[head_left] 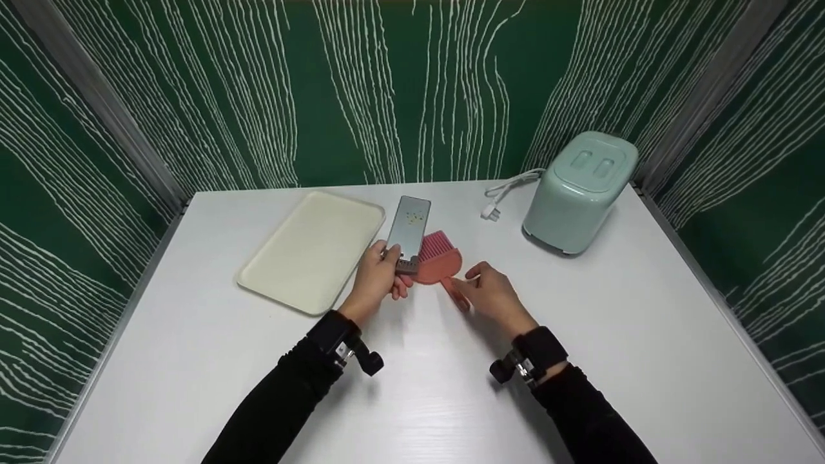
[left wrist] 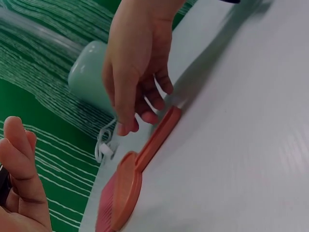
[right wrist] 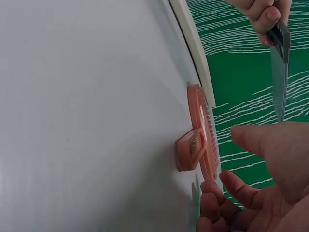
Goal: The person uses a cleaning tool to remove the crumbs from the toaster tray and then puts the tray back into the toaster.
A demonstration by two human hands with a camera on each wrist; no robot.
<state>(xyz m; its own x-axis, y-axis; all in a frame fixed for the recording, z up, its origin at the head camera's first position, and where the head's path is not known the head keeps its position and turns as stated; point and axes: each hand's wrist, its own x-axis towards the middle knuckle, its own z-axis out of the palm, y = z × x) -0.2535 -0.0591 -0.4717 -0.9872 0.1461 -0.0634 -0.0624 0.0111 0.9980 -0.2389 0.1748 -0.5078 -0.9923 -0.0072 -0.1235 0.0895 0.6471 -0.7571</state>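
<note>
Viewed remotely, I count two hands at work. The left hand (head_left: 376, 281) holds one grey panel (head_left: 408, 229), its thumb on top of the dark end and other fingers below; the panel is raised off the table (head_left: 412, 393). Its face bears a small cluster of yellowish specks, too small for me to count.

The right hand (head_left: 493, 293) holds nothing: its fingers are loosely bent, the thumb apart from them, just beside the handle of one orange brush (head_left: 442, 268). Both wrist views show a gap there, with no contact. The brush, with its one block of pink bristles, lies flat on the table between the hands; the panel overlaps part of it in the head view.

Other items: one cream tray (head_left: 316, 252), lying left of the panel; one mint toaster (head_left: 583, 193), upright at the far right, two recesses on top; one white plug (head_left: 490, 211), resting left of the toaster.
</note>
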